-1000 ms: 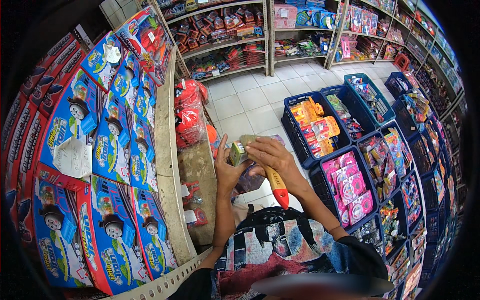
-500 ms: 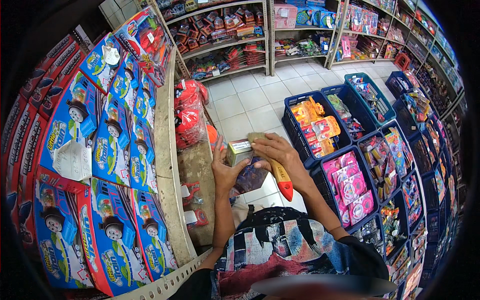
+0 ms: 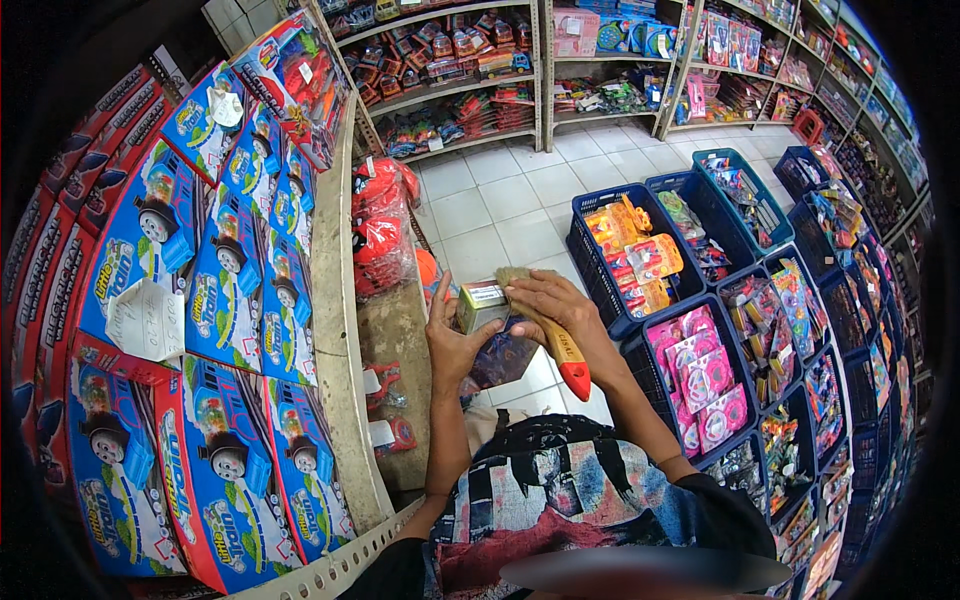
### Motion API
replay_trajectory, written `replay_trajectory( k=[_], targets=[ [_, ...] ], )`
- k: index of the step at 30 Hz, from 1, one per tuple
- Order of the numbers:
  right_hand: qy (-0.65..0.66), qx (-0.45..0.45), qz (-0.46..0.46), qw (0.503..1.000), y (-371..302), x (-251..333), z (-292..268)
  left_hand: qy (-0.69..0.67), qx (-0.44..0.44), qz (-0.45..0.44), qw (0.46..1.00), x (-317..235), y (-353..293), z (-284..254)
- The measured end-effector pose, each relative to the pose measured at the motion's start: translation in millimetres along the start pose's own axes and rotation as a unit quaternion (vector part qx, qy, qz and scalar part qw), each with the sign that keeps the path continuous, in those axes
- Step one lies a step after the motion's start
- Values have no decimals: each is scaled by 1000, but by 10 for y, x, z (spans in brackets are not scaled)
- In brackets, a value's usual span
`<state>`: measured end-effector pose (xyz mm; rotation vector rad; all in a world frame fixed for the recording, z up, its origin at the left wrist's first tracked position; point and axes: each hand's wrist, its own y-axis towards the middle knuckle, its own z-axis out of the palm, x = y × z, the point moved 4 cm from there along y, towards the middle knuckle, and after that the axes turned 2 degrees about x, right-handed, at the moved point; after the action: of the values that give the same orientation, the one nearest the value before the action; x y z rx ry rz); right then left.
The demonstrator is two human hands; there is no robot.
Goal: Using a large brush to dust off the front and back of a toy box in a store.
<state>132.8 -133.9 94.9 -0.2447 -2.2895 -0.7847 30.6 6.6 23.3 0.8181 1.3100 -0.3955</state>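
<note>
My left hand (image 3: 454,338) is closed around the side of a small box (image 3: 484,304) with a white label on its upper face. A paintbrush (image 3: 560,344) with a wooden handle and red tip is held in my right hand (image 3: 552,302). Its pale bristles (image 3: 514,273) stick out beyond my fingers, close to the box's far edge. The right fingertips rest by the box's right side; whether they also grip it I cannot tell. Under both hands shows a dark, shiny plastic-wrapped item (image 3: 502,362), partly covered by them.
Blue boxed toy trains (image 3: 228,340) stand on a shelf at my left, its pale edge (image 3: 345,300) beside my left arm. Red plastic-wrapped toys (image 3: 382,225) lie beyond. Dark blue crates (image 3: 620,325) of packaged toys line my right. Metal shelves (image 3: 545,75) stand across the tiled floor (image 3: 490,205).
The view has shifted very slightly. Both hands, the box and the paintbrush keep nearly the same places and holds.
</note>
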Motion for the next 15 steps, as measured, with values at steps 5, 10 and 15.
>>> replay_trajectory(
  k=[5, 10, 15],
  targets=[
    [39, 24, -35, 998, -10, 41, 40, 2, 20, -21, 1000, 38, 5, 53],
    [42, 17, -24, 999, -11, -2, 31, 25, 19, -3, 1000, -22, 9, 54],
    [9, -8, -1, 1000, -12, 18, -19, -1, 3, -22, 1000, -1, 5, 30]
  ],
)
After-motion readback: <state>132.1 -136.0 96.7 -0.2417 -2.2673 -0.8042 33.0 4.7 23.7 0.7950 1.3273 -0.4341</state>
